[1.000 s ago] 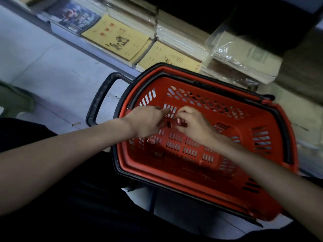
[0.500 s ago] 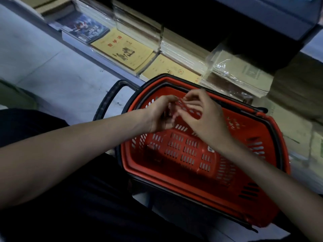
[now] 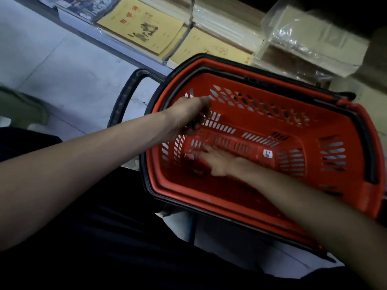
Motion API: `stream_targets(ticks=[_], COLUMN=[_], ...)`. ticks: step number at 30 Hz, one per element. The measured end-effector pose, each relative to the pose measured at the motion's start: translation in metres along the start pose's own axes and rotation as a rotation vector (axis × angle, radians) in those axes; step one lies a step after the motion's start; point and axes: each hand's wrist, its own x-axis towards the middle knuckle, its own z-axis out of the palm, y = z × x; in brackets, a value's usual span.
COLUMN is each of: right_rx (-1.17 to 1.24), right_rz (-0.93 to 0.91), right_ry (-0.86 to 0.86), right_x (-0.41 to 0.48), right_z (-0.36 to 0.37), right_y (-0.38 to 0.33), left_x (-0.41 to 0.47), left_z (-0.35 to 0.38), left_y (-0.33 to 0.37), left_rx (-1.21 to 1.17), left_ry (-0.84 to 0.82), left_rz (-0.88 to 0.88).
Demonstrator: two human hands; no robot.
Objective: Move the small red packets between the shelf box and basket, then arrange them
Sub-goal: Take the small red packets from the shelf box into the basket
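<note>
1. Red basket (image 3: 209, 196) with a black rim sits on the pale floor (image 3: 52, 59), hard against a low shelf. Its black pull handle (image 3: 123, 97) sticks out to the left.
2. Right hand (image 3: 219, 162) is down on the basket floor in the near-left corner. Its fingers (image 3: 209, 150) are stretched out almost flat, gripping nothing.
3. Small red packets (image 3: 198, 169) lie on the basket floor just beside those fingertips. They are dim and blurred, so contact and count are unclear.
4. Left hand (image 3: 186, 116) hangs over the basket's left inner wall, fingers curled under. Dark shapes show beneath them, but I cannot tell whether it holds anything.
5. White sticker (image 3: 268, 153) on the basket floor, well right of the hands.
6. On the shelf are yellow booklets (image 3: 142, 26) and a plastic-wrapped pack (image 3: 310, 38).
</note>
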Motion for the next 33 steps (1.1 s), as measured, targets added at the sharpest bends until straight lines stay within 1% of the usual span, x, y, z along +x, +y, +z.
stream_targets(ticks=[3, 7, 11, 15, 18, 22, 23, 25, 27, 28, 33], right_rx=[-0.062, -0.174, -0.164, -0.098, -0.109, -0.107, -0.121, -0.086, -0.009, -0.008, 0.118], right_rz=[-0.056, -0.165, -0.222, -0.188, -0.17, -0.148, -0.167, -0.152, -0.127, -0.118, -0.035], right_ry=[-0.044, 0.02, 0.054, 0.042, 0.048, 0.056, 0.059, 0.051, 0.089, 0.124, 0.35], right_x=[0.016, 0.034, 0.04, 0.046, 0.043, 0.042, 0.041, 0.032, 0.02, 0.012, -0.034], right_z=[0.013, 0.027, 0.031, 0.035, 0.037, 0.04, 0.038, 0.03, 0.02, 0.012, -0.045], right_y=[-0.009, -0.009, -0.01, -0.007, -0.006, -0.008, -0.007, -0.006, 0.002, 0.008, 0.033], left_x=[0.005, 0.007, 0.009, 0.01, 0.01, 0.008, 0.008, 0.007, 0.006, 0.006, 0.003], left_z=[0.0, -0.002, -0.002, -0.003, -0.004, -0.002, -0.001, 0.0, 0.003, 0.004, 0.007], left_y=[0.0, -0.002, -0.006, -0.01, -0.01, -0.009, -0.009, -0.007, -0.004, -0.001, 0.014], left_rx=[0.026, 0.04, 0.052, 0.053, 0.05, 0.018, 0.017, 0.004, -0.017, -0.034, -0.15], left_ry=[0.015, 0.008, 0.023, 0.045, 0.045, -0.01, -0.023, -0.038, -0.051, -0.057, -0.108], left_rz=[-0.006, -0.021, -0.053, -0.066, -0.08, -0.118, -0.122, -0.126, -0.137, -0.151, -0.212])
